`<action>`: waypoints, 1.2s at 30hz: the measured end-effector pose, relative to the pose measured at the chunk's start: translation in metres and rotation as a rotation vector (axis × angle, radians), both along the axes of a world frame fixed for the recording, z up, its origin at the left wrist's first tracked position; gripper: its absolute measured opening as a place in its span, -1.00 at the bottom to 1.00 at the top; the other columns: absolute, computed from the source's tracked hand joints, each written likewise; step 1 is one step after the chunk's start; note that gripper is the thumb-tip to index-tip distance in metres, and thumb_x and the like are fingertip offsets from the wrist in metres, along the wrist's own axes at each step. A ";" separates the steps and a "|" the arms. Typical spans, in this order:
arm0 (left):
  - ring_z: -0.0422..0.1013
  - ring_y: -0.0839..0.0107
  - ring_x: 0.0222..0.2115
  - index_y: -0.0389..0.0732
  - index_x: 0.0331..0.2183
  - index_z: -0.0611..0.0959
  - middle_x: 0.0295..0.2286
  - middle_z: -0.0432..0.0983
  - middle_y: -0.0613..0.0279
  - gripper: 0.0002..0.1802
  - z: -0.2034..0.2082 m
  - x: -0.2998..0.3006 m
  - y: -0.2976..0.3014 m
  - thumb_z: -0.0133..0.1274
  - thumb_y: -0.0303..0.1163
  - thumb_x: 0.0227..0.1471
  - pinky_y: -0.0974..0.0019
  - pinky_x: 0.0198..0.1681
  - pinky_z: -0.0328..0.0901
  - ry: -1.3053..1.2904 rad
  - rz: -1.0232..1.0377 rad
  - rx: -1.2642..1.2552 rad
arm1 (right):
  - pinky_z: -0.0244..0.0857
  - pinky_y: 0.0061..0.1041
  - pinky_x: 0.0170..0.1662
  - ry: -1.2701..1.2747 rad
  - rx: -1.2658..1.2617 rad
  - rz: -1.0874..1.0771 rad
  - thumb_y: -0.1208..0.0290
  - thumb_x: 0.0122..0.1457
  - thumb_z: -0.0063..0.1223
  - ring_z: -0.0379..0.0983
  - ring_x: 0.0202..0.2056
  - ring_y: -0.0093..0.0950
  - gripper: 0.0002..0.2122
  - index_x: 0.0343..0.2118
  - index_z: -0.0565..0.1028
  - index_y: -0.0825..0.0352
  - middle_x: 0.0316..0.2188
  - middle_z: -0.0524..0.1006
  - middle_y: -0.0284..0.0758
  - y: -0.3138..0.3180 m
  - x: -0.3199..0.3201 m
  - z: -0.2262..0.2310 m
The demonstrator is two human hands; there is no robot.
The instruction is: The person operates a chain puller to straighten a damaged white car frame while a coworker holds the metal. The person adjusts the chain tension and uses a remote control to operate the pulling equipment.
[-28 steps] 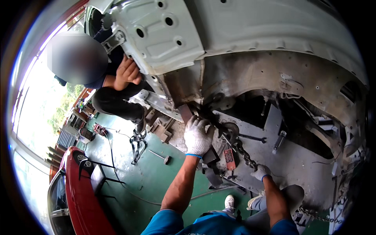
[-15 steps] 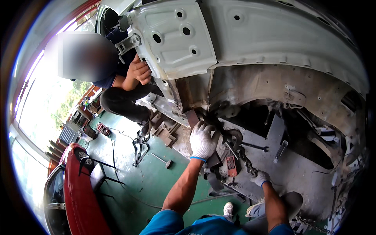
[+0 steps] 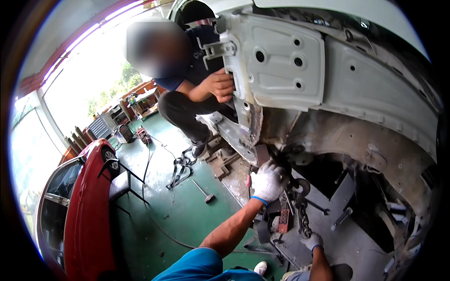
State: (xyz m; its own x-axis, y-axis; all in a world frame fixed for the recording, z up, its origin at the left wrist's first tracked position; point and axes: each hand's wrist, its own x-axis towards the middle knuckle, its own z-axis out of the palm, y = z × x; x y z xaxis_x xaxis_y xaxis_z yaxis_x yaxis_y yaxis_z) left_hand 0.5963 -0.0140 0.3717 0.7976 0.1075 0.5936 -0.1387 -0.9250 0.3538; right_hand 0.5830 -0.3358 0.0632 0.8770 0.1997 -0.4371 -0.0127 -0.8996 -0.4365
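Observation:
My left hand point(image 3: 269, 181), in a white knit glove with a blue cuff, is closed over a dark metal clamp below the car body point(image 3: 286, 61). The glove hides most of its grip. Just above the fingers a brown rusty metal block point(image 3: 262, 154) meets the lower edge of the body. A large hook point(image 3: 303, 188) and a heavy chain point(image 3: 304, 219) hang to the right of this hand. Lower down, my right hand point(image 3: 313, 241), also gloved, is closed around the near end of the chain.
Across the panel crouches another person, a bare hand point(image 3: 220, 85) on its edge. A wrench point(image 3: 318, 208) and a red slotted block point(image 3: 283, 221) lie on the grey platform point(image 3: 328, 253). A hammer point(image 3: 209, 198), straps point(image 3: 180, 169), a chair point(image 3: 120, 185) and a red car point(image 3: 86, 201) stand or lie left.
My view has turned left, so the car body and both hands appear farther right and lower. Both hands keep their places on the clamp and chain. The other person's hand stays at the panel edge.

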 end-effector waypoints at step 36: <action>0.38 -0.04 0.00 -0.10 -0.33 0.72 -0.25 0.56 0.02 -0.74 -0.002 -0.001 -0.003 0.27 -0.21 -0.09 0.00 0.06 0.33 -0.086 -0.027 0.060 | 0.46 -0.13 -0.17 -0.254 -0.039 -0.131 0.11 -0.18 0.27 0.58 -0.21 -0.09 -0.70 -0.41 0.65 0.18 -0.35 0.64 -0.12 -0.093 -0.002 0.071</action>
